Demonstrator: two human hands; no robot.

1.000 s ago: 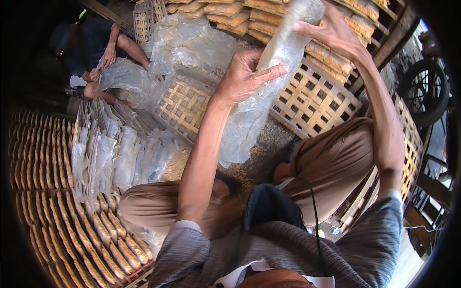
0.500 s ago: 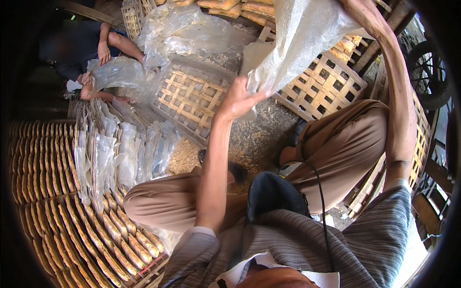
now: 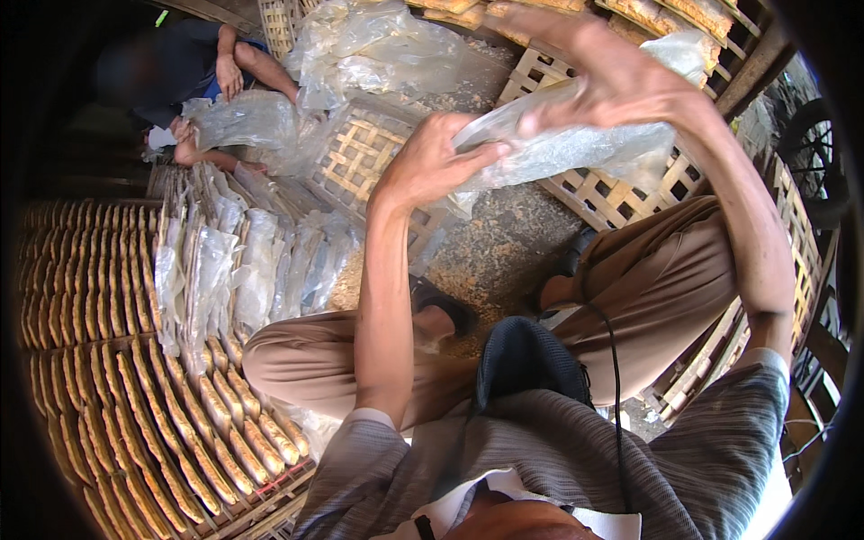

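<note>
At the upper centre of the view, above a woven bamboo tray (image 3: 596, 196), I saw from my distant post a cloudy plastic sheet (image 3: 589, 150) between two hands. The left hand (image 3: 425, 164) pinched its left end, thumb against fingers; the right hand (image 3: 621, 94) was blurred, so I could not tell whether its fingers gripped. The sheet seemed partly gathered, not yet set down. Flattened plastic bundles (image 3: 216, 270), apparently done, stood at left; a loose plastic heap (image 3: 378, 54) lay beyond, unsorted.

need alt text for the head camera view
The left hand holds a crumpled translucent plastic sheet, with the blurred right hand over it. Around them are woven trays and rows of long golden-brown pieces; another person sits at upper left.
</note>
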